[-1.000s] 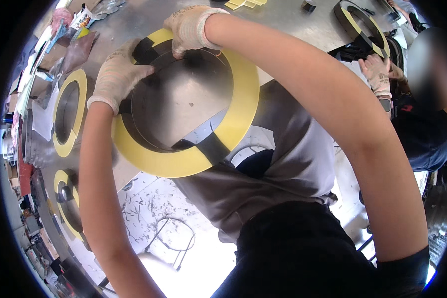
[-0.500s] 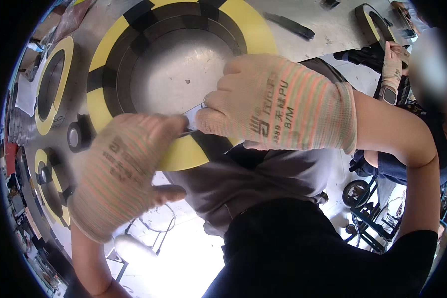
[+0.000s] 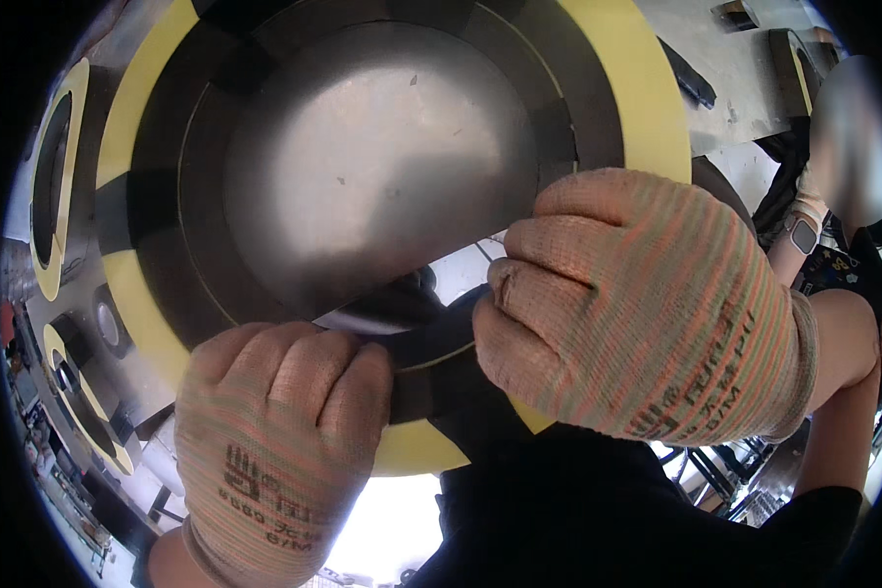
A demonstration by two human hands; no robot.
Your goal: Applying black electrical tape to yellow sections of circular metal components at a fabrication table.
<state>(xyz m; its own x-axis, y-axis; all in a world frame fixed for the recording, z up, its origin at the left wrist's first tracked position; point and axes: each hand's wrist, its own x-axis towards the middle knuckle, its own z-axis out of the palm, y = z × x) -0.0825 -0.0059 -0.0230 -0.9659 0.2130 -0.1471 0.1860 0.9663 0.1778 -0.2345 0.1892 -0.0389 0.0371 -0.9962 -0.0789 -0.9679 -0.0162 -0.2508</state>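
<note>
A large ring (image 3: 652,103) with a yellow face, black patches and a dark inner wall fills the middle, its near part reaching past the table edge towards my body. My left hand (image 3: 284,441), in a striped knitted glove, has its fingers curled over the near left rim. Similarly gloved, my right hand (image 3: 647,304) closes round the near right rim, knuckles up. Between them, the ring's near inner wall and a black patch show. Both thumbs are hidden, and whether anything small sits under the fingers I cannot tell.
The metal table (image 3: 382,137) shows through the ring. Smaller yellow-and-black rings (image 3: 73,181) lie at the left, near a round dark roll (image 3: 108,321). A black strip (image 3: 691,76) lies at the upper right. A co-worker's watch-wearing wrist (image 3: 804,233) is at the right.
The ring looks larger and nearer, and its near side has come towards my body. My hands have moved apart onto its rim; the small pale piece between them no longer shows.
</note>
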